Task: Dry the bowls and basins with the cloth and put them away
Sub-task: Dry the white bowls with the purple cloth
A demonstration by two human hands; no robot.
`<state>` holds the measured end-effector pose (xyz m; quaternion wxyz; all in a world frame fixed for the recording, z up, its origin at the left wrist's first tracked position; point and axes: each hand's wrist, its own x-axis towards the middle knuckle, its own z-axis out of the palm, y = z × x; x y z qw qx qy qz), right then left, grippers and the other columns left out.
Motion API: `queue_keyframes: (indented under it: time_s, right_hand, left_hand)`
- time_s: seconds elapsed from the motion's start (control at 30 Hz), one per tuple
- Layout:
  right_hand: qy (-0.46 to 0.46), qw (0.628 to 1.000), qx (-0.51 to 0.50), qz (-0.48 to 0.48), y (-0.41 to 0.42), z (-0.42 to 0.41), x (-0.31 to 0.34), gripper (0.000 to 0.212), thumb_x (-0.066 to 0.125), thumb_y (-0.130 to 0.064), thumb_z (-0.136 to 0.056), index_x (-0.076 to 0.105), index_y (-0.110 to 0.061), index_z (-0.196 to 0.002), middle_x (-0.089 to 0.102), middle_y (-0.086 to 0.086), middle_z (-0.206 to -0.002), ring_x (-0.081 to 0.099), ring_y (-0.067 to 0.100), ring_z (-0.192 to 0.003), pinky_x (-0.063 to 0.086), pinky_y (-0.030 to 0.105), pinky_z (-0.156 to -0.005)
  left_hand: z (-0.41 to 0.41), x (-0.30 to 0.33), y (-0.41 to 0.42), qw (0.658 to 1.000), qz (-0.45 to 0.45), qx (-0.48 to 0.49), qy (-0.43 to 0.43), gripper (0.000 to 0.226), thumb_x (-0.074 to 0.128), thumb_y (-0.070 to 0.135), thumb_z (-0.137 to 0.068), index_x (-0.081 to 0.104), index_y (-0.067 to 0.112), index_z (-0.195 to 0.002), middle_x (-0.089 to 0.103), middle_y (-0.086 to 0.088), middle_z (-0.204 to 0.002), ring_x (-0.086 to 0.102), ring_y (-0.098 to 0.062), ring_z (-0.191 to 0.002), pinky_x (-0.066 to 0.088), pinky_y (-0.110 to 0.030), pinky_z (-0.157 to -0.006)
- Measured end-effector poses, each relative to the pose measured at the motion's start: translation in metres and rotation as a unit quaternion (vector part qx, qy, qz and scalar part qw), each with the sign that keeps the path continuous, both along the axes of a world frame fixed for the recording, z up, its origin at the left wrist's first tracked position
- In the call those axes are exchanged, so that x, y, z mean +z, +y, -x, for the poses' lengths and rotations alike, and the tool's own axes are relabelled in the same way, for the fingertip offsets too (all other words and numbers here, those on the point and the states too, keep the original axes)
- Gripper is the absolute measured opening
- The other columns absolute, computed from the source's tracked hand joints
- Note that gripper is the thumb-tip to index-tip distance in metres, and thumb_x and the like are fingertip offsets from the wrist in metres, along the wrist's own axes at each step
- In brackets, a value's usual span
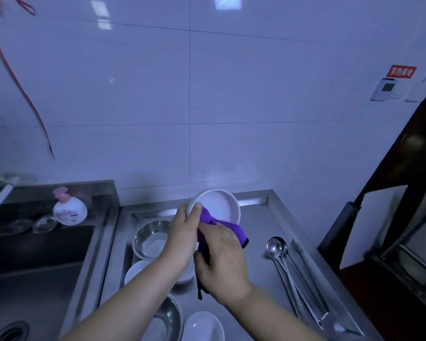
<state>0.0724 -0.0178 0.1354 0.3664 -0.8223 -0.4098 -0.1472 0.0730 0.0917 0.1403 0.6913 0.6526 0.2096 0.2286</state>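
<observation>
I'm looking at a kitchen: steel bench (268, 225), sink (35, 267), white tiled wall (158, 94), ladles (277, 249), soap bottle (69, 210).

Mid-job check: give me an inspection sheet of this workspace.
Surface: steel counter, sink at left.
Job's things: white bowl held up tilted; purple cloth against it; steel basins and more white bowls wait below.
Clutter: ladles, soap bottle, glass lid.
Hands: left hand grips the bowl rim; right hand holds the cloth.
Cables: nothing seen.
Surroundings: tiled wall, red sign.
</observation>
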Motion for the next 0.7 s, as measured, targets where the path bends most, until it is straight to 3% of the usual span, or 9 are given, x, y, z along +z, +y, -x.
queue_keyframes:
  time_s: [0.13,0.27,0.4,0.53,0.63,0.7]
  right_hand:
    - [-0.065,0.996,0.058,0.027,-0.016,-0.017,0.001,0.047,0.057,-0.015,-0.072,0.054,-0.017,-0.119,0.060,-0.003,-0.096,0.053,0.022,-0.086,0.043,0.034,-0.082]
    - [-0.237,0.968,0.054,0.066,-0.035,-0.046,-0.001,0.025,0.062,-0.012,-0.078,0.067,-0.014,-0.102,0.065,0.001,-0.090,0.060,0.025,-0.082,0.043,0.034,-0.087]
    - [-0.356,0.926,0.055,0.113,-0.055,-0.077,0.009,0.020,0.065,-0.001,-0.074,0.071,-0.012,-0.090,0.065,0.003,-0.083,0.062,0.024,-0.081,0.040,0.040,-0.104]
    - [-0.322,0.940,0.004,0.110,-0.044,-0.070,0.010,0.023,0.062,0.003,-0.068,0.069,-0.010,-0.085,0.062,0.006,-0.076,0.060,0.026,-0.074,0.048,0.043,-0.096]
    - [-0.254,0.964,0.004,0.080,-0.026,-0.051,0.005,0.025,0.070,0.001,-0.062,0.068,-0.010,-0.085,0.060,0.006,-0.072,0.055,0.027,-0.066,0.051,0.036,-0.071]
    - [-0.231,0.971,0.019,0.063,-0.016,-0.043,0.006,0.028,0.065,-0.002,-0.063,0.069,-0.011,-0.090,0.061,0.005,-0.074,0.055,0.026,-0.065,0.046,0.033,-0.063]
  left_hand:
    - [-0.006,0.006,-0.004,1.000,-0.001,0.020,-0.006,0.028,0.050,0.039,-0.094,0.055,0.012,-0.085,0.066,0.004,-0.071,0.063,-0.011,-0.068,0.047,-0.022,-0.062]
    - [-0.008,0.017,-0.005,0.997,-0.073,0.025,0.029,0.049,0.045,0.055,-0.079,0.055,0.008,-0.088,0.059,-0.003,-0.079,0.055,-0.021,-0.077,0.045,-0.040,-0.078]
    - [-0.005,0.023,-0.004,0.994,-0.101,-0.003,0.041,0.052,0.046,0.052,-0.082,0.053,0.002,-0.094,0.052,-0.005,-0.082,0.048,-0.019,-0.077,0.039,-0.036,-0.075]
    - [-0.012,0.026,-0.008,0.994,-0.094,0.031,0.052,0.033,0.050,0.040,-0.093,0.048,0.010,-0.079,0.046,-0.002,-0.075,0.044,-0.020,-0.072,0.036,-0.036,-0.070]
    - [-0.015,0.025,-0.015,0.994,-0.086,0.047,0.057,0.034,0.050,0.045,-0.086,0.043,0.013,-0.074,0.043,-0.005,-0.073,0.043,-0.022,-0.072,0.041,-0.043,-0.076]
    - [-0.015,0.024,-0.015,0.996,-0.041,0.057,0.048,0.032,0.050,0.039,-0.090,0.044,0.011,-0.076,0.044,-0.008,-0.074,0.045,-0.022,-0.072,0.042,-0.044,-0.073]
